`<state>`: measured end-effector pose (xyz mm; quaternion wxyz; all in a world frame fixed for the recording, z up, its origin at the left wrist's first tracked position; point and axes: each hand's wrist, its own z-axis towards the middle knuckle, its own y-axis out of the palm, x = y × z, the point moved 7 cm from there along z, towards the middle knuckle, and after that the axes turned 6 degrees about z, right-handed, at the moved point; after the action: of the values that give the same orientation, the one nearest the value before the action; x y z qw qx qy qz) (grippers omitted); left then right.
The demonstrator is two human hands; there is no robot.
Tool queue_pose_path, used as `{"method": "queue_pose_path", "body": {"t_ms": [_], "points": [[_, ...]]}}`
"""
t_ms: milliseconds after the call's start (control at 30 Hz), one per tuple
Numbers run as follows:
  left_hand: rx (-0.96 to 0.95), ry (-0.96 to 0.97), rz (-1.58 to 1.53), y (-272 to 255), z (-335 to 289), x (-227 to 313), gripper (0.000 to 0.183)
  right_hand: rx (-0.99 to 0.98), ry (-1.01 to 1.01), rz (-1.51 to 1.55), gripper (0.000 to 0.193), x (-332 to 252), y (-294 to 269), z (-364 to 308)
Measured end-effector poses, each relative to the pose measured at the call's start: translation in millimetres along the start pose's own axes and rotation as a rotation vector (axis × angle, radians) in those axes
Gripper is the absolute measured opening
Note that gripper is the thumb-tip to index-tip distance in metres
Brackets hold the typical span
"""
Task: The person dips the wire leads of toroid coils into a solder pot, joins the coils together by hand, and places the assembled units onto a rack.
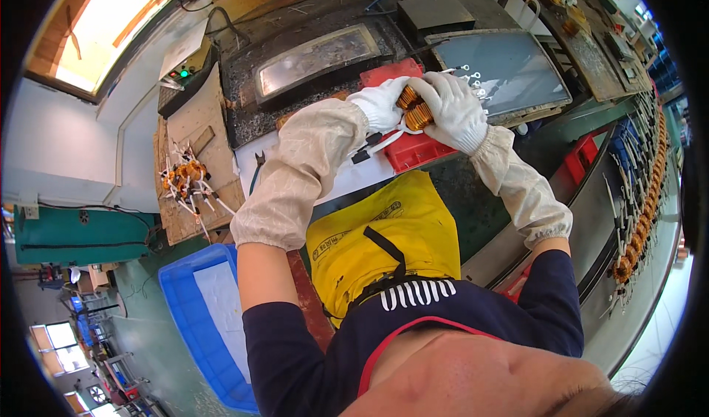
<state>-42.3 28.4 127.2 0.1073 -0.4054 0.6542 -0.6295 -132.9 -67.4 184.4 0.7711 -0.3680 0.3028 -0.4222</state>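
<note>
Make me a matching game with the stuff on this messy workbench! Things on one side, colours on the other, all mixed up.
Things:
1. wire coil held in both hands
2. crate on the floor
3. tray under the hands
4. apron

Colours:
A. blue
B. yellow
C. copper orange
D. red

Pairs: 1-C, 2-A, 3-D, 4-B

The left hand and right hand both wear white gloves.

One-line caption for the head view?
Two gloved hands, left and right, hold a copper coil over a red tray.
</note>
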Motion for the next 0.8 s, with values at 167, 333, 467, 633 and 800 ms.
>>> {"method": "queue_pose_path", "body": {"t_ms": [167,333,467,633,800], "points": [[0.011,-0.001,0.030,3.6,8.5,-5.2,0.058,-0.063,-0.045,0.040,0.079,-2.4,3.2,3.0],[-0.046,-0.002,0.075,-6.4,5.4,7.5,0.054,-0.107,-0.042,0.029,0.087,5.2,6.8,8.9],[0.013,0.027,0.170,-6.4,6.3,-2.0,0.045,-0.298,-0.052,0.178,0.094,9.8,26.4,24.9],[0.252,0.030,0.135,-60.2,-68.5,8.5,0.036,-0.297,-0.098,0.169,0.078,17.0,33.0,24.6],[-0.067,0.239,-0.841,-2.4,-154.6,23.0,0.038,-0.256,-0.104,0.217,0.064,19.1,25.7,18.7]]}}
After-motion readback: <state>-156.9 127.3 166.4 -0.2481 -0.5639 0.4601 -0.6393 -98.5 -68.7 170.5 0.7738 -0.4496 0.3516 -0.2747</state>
